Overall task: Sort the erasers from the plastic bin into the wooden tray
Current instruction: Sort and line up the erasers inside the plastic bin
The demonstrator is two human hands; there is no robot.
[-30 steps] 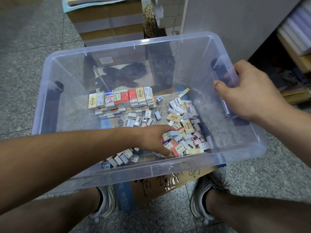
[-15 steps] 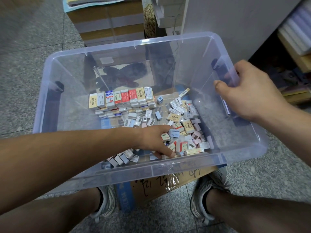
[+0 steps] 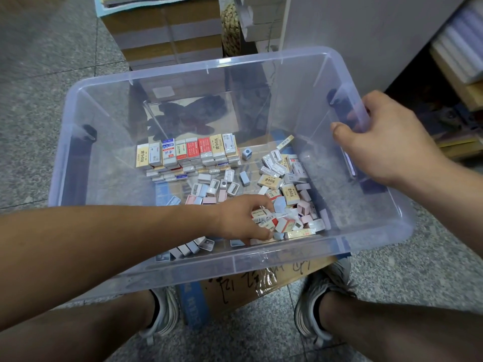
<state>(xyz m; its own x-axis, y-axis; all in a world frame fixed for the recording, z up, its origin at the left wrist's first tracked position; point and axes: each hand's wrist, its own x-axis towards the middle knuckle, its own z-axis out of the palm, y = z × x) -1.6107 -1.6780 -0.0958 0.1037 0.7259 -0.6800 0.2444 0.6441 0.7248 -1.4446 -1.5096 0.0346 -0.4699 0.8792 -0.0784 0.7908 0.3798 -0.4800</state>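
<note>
A clear plastic bin [image 3: 386, 226] rests on a cardboard box between my feet. Inside it, boxed erasers stand in a neat row [image 3: 188, 152] at the back. A loose pile of erasers [image 3: 290, 197] and small sharpeners lies on the right. My left hand [image 3: 243, 220] reaches into the near edge of the pile, its fingers curled around a few wrapped erasers [image 3: 264, 218]. My right hand [image 3: 379, 137] grips the bin's right rim, thumb inside. No wooden tray is in view.
Stacked cardboard cartons [image 3: 167, 32] stand beyond the bin. A grey cabinet [image 3: 352, 35] and shelves of paper goods [image 3: 460, 64] are at the right. A few small items [image 3: 188, 249] lie along the bin's near wall. The floor is speckled stone.
My left hand has shifted slightly within the pile and its fingers have closed around erasers, stirring the ones nearby. My right hand has stayed on the rim.
</note>
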